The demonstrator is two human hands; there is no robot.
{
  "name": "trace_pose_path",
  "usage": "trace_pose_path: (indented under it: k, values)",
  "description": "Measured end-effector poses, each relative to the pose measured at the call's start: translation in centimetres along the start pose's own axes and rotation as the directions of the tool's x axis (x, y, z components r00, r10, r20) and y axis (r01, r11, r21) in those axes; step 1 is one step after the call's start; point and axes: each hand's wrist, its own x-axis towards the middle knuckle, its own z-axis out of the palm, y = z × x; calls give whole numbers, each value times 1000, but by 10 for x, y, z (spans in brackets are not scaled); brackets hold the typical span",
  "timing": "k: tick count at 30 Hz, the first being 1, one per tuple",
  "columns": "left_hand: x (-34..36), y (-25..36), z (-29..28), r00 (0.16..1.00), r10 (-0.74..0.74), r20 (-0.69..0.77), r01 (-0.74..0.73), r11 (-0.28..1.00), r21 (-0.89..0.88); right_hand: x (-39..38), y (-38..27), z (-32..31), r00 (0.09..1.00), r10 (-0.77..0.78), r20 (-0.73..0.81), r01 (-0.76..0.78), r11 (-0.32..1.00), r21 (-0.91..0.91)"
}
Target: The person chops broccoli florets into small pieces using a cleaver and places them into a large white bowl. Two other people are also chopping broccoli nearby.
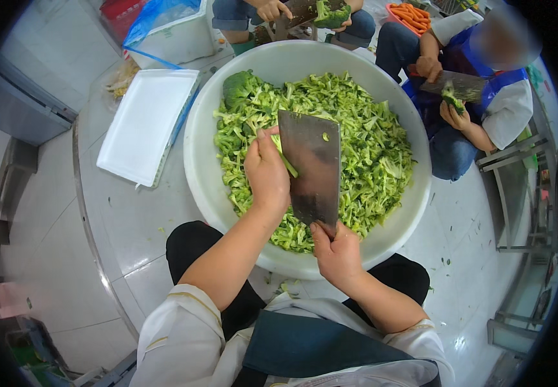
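Observation:
My right hand [339,255] grips the handle of a broad, dark-bladed cleaver [316,174], its blade pointing away from me over the basin. Beside the blade's left edge, my left hand [268,171] is closed around a green broccoli stalk [289,166], mostly hidden by the fingers and the cleaver. A small green scrap sticks to the blade. Below both hands stands a large, round white basin [199,151], filled with chopped green pieces [372,164]. Larger broccoli florets [240,90] lie at its far left side.
A white foam lid [147,129] lies left of the basin, near a foam box [179,42] with a blue bag. Two people cut broccoli, one across the basin and one at far right with a cleaver [463,87]. Behind them are carrots [411,16]. Metal racks stand at right.

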Motion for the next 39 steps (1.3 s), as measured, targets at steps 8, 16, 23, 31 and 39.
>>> trace_pose_path:
  k: [8,16,23,31,39]
  values:
    - [3,-58,8,974,181,139,-143,959,-243,24,-6,6,983,-162,-89,154,984,-91]
    - [45,-24,-24,938,-27,344,-73,959,274,35,-11,-50,915,395,81,-389,812,435]
    - [222,-68,-72,971,-184,153,13,679,734,18,25,-33,458,720,522,-843,166,512]
    - [304,-173,-82,949,-104,297,-292,63,954,5,38,-8,207,735,645,-946,-18,324]
    - [323,-191,-85,936,-207,285,-316,-133,939,13,34,-2,167,761,627,-938,-74,339]
